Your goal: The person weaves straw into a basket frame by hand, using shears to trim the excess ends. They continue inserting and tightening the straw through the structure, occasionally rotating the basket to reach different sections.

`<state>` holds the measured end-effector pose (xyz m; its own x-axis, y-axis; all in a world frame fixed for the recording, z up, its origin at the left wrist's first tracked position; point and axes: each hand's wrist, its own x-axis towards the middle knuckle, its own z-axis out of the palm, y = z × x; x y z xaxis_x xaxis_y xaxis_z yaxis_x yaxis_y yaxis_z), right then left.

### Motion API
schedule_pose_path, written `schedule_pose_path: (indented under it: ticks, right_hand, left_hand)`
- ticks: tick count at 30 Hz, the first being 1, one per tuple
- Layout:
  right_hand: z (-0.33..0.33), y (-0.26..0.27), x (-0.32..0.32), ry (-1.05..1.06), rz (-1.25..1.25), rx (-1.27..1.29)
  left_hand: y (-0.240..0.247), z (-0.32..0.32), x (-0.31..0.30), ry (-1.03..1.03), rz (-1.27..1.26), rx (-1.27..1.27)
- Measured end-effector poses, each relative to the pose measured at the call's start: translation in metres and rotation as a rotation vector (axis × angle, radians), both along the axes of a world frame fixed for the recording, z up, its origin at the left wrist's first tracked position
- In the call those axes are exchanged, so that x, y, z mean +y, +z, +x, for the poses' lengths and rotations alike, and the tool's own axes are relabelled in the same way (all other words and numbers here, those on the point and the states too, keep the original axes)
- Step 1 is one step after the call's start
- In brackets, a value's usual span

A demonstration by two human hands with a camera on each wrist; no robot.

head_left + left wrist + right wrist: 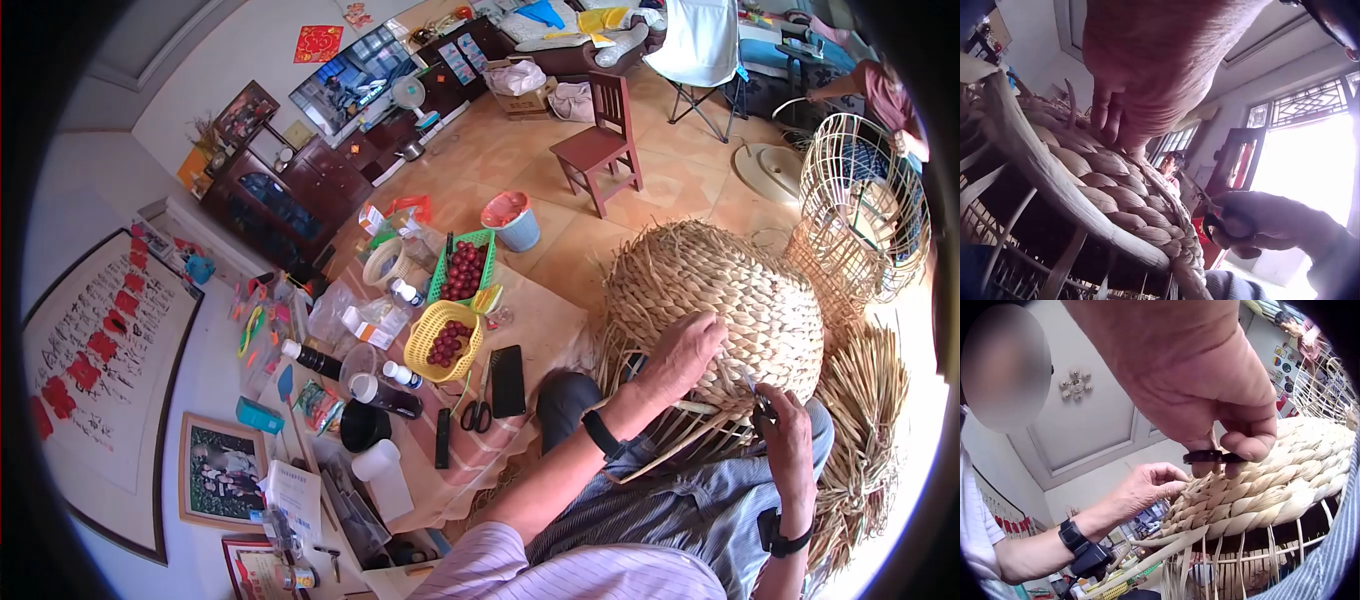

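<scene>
A large basket of braided straw (715,290) lies tilted on the person's lap, its rim towards the body and thin ribs showing beneath the weave. The left hand (680,360) has its fingers bent down on the weave; in the right wrist view, thumb and fingertips of the left hand (1150,484) pinch straw at the edge. Black-handled scissors (764,408) are in the right hand (788,445), beside the rim. Fingers of the right hand (1210,394) pass through the handle loops (1202,457), close over the braid (1285,494). The blades are mostly hidden there.
On the left, a table (400,505) holds fruit baskets (425,365), bottles, a phone (508,380) and another pair of scissors (476,415). A straw bundle (865,440) stands right of the lap. Beyond are a red chair (600,150), a bin (515,228) and another person by an open-ribbed basket (850,160).
</scene>
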<state>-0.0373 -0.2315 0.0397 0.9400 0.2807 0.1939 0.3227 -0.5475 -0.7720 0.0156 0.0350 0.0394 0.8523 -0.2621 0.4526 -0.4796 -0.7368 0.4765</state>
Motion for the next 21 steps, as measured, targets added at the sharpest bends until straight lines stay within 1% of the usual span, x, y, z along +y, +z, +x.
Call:
schedule_pose_path:
  ticks: [2,3,5,6,7,8,9,10,11,13,15,18,21]
  right_hand:
    - [0.003,0.004,-0.003,0.006,-0.079,0.096]
    - [0.004,0.003,-0.003,-0.009,-0.094,0.073]
    - [0.007,-0.005,-0.001,-0.040,-0.127,0.029]
    - [0.009,-0.006,0.002,-0.033,-0.129,-0.094]
    - [0.010,-0.007,0.002,-0.036,-0.146,-0.213]
    - [0.010,-0.002,0.003,-0.057,-0.207,-0.214]
    - [0.010,0.001,0.005,-0.077,-0.245,-0.285]
    - [0.010,0.009,0.005,-0.063,-0.302,-0.306]
    - [0.012,0.010,0.006,-0.052,-0.305,-0.320]
    - [0.014,0.014,0.010,-0.080,-0.459,-0.335]
    - [0.016,0.020,0.010,-0.041,-0.416,-0.310]
    - [0.020,0.019,0.012,-0.030,-0.437,-0.325]
    - [0.017,0.031,0.016,-0.009,-0.461,-0.324]
  left_hand:
    - [-0.002,0.003,0.001,-0.013,-0.094,0.088]
    - [-0.004,0.005,0.002,-0.019,-0.140,0.133]
    - [-0.007,0.007,0.006,-0.044,-0.162,0.099]
    - [-0.011,0.009,0.007,-0.061,-0.178,0.083]
    - [-0.017,0.010,0.010,-0.036,-0.232,0.134]
    - [-0.021,0.011,0.006,-0.032,-0.236,0.127]
    - [-0.019,0.010,0.008,-0.019,-0.219,0.113]
    - [-0.020,0.010,0.006,-0.012,-0.210,0.108]
    - [-0.017,0.008,0.005,0.002,-0.197,0.107]
    - [-0.007,0.006,0.006,-0.032,-0.227,0.108]
    - [0.002,0.002,0.006,-0.014,-0.243,0.188]
    - [0.001,0.002,0.005,-0.005,-0.298,0.205]
    - [-0.001,0.002,0.003,0.022,-0.317,0.222]
